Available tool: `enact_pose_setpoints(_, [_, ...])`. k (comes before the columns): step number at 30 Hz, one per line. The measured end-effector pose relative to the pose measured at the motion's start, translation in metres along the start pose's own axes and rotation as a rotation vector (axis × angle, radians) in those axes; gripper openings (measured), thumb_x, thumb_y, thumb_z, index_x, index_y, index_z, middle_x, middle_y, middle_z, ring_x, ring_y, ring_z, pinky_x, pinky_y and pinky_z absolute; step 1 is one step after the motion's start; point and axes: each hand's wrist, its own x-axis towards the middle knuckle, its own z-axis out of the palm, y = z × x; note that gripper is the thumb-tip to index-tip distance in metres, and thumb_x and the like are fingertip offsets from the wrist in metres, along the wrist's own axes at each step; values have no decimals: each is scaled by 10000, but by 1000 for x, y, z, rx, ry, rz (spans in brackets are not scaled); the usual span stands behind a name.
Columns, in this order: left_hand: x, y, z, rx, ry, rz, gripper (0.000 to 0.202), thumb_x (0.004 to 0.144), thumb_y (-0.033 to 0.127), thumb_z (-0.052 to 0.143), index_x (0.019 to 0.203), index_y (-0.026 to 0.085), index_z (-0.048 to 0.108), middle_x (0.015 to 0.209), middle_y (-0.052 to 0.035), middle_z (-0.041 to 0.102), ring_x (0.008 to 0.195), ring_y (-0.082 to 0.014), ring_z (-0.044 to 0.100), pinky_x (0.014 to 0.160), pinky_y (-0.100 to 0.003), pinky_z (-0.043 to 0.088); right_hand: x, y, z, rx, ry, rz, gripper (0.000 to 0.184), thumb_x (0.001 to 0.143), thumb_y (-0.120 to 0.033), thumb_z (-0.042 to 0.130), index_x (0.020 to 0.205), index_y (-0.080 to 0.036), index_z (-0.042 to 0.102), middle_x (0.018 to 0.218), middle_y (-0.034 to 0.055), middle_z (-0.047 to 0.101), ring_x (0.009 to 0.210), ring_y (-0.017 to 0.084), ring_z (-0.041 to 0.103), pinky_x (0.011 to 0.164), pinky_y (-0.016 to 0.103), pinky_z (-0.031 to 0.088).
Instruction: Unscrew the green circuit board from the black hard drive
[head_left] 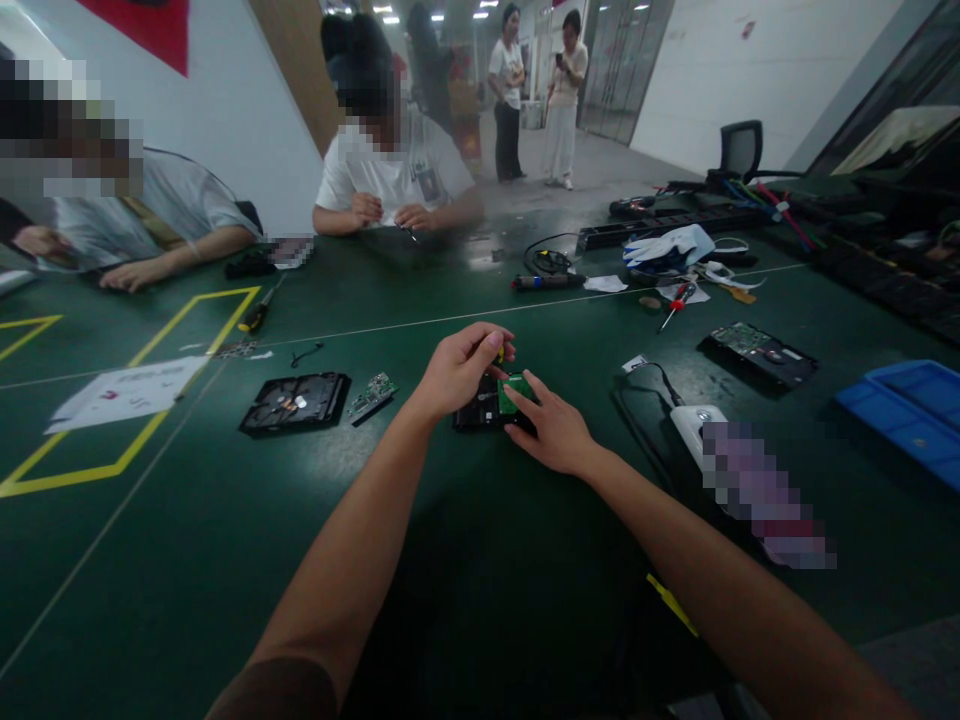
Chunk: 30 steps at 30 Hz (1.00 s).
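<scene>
A black hard drive [466, 418] with a green circuit board [514, 392] lies on the dark green table in front of me. My left hand [472, 362] is above its far left side, closed in a pinch round a small yellow-handled tool [502, 352], seemingly a screwdriver, mostly hidden by the fingers. My right hand [553, 425] steadies the drive from the right, fingers on the board and thumb by its near edge. To the left lie another opened hard drive [296, 402] and a loose circuit board [373, 397].
A third hard drive [761, 355], a blue tray [911, 410] and a white device with a cable [697, 430] are on the right. Screwdrivers, gloves [667, 248] and a paper sheet [127, 392] lie farther out. Two people sit across the table; others stand behind.
</scene>
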Motion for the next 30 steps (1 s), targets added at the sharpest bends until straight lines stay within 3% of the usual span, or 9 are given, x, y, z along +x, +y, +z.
enact_pose_setpoints(11, [1,-7,2,50,31,23,366,1012,457,579,1236,185,680,1037,-75,693,933,-172,700,740,-314,689,0,3,5,15,36,-17,645,999,-546,545,1592,-344,392,1719,106,232,1432,403,475,1073,564,497])
enact_pose_setpoints(18, [0,-9,-1,-32,41,-47,414,1036,458,519,1331,202,654,1085,-84,688,981,-181,694,801,-354,688,-1,5,7,80,71,-9,739,990,-553,534,1616,-217,330,1713,151,240,1447,395,458,1092,552,490])
enact_pose_setpoints(25, [1,-8,0,247,164,39,308,965,450,643,1096,185,727,1081,-76,713,909,-169,679,672,-247,625,-3,6,6,87,75,-21,629,991,-526,551,1548,-253,446,1707,136,265,1438,391,474,1081,549,492])
enact_pose_setpoints(30, [1,-9,0,437,259,111,253,897,417,746,1000,187,720,1019,-62,720,882,-159,671,667,-231,562,-4,4,3,77,69,-17,608,993,-527,547,1521,-234,477,1705,151,262,1429,399,482,1078,555,494])
